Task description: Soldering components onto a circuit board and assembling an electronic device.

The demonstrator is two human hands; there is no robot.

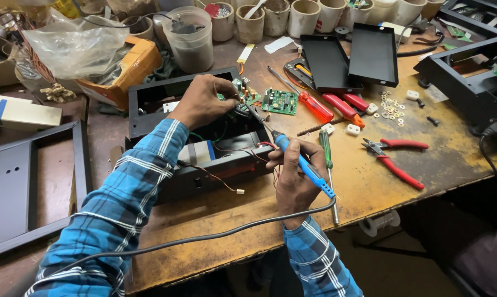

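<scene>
We are looking down at a worn, stained wooden workbench where a person in blue plaid sleeves is working with both hands. The right hand is gripping a soldering iron like a pen, fingers wrapped around its blue handle. The iron's long axis is running diagonally, from the hand up and to the left, its thin metal tip reaching toward the far right corner of an open black metal box. A grey cord is trailing from the handle back across the bench toward the person.

The left hand is curling over the far edge of the box, fingers pinched on something small at a green circuit board there; we cannot tell exactly what it is pinching. This left hand is sitting closest to the joint, with the iron's tip coming in just beside its fingertips.

Inside the box, thin red and black wires are looping loosely. Just beyond lies a second green circuit board, flat and studded with parts. To the right are lying red-handled screwdrivers, a green-handled screwdriver, red-handled pliers and scattered small washers. Two shallow black metal trays are resting further back.
</scene>
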